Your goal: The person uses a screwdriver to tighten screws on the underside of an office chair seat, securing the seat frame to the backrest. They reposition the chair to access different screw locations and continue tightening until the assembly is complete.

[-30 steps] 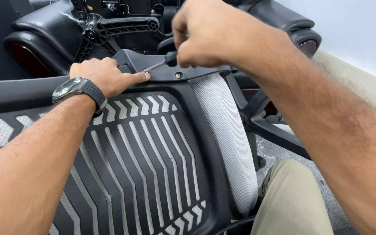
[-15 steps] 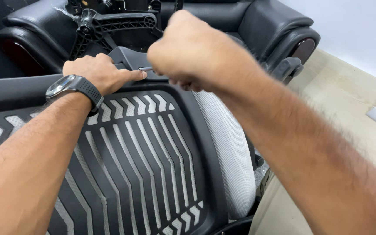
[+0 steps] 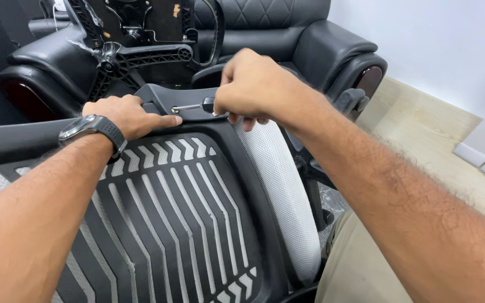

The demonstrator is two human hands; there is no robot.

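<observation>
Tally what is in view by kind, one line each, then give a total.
Hands: 2, the left hand pressing on the chair backrest, the right hand gripping the screwdriver
Screwdrivers: 1, the screwdriver
Wristwatches: 1, the wristwatch
Chair backrests: 1, the chair backrest, black ribs over white mesh
Black armchairs: 1, the armchair
Chair star bases: 1, the star base
Total: 7

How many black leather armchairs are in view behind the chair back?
2: one armchair behind the right hand, another armchair at upper left, behind the left hand. More may be hidden.
</observation>
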